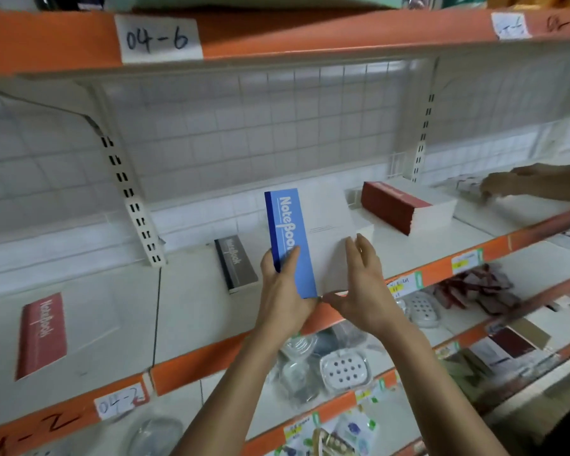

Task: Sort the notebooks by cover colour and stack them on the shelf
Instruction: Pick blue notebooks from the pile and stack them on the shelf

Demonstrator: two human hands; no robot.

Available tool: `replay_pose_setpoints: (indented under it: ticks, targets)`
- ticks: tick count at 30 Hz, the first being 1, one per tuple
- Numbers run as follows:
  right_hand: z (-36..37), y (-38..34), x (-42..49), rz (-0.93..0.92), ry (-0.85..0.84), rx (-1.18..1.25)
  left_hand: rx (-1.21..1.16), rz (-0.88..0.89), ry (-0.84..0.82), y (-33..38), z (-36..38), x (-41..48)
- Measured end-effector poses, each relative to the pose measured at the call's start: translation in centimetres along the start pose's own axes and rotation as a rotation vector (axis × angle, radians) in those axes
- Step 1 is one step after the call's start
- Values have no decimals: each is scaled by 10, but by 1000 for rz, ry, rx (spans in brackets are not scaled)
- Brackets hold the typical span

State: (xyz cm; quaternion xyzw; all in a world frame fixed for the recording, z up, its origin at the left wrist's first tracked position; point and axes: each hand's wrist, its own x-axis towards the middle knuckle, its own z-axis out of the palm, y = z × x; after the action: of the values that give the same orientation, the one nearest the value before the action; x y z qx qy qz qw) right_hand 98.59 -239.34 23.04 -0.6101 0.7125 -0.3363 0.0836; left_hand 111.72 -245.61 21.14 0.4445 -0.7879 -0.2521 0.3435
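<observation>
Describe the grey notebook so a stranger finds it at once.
Look at the white shelf under the 04-6 label. The grey notebook lies flat there, left of the held blue notebook. Its cover alone is dark grey; neighbours are red or blue.

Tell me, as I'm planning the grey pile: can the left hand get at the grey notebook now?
Likely not yet: the left hand grips the blue notebook, though the grey notebook lies beside it, nothing between.

orange-edged shelves [277,37] | white wire-grid back panel [244,126] | slotted cream uprights [125,185]
</observation>
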Motion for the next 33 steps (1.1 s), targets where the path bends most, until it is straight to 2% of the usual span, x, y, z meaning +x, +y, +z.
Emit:
replay_pose_setpoints:
  ticks: [6, 10, 15, 21, 33]
  targets:
    - [-12, 36, 62, -22, 8, -54, 42, -28, -51, 4, 18, 62]
    - [-20, 53, 93, -24, -47, -36, 85, -47, -104, 6, 26, 92]
    - [-23, 72, 131, -35, -70, -7, 113, -89, -80, 10, 34, 116]
    - [-32, 104, 166, -74, -138, 91, 181, -129, -77, 17, 47, 138]
    - [-23, 143, 199, -154, -322, 92, 105, -288, -86, 8, 76, 150]
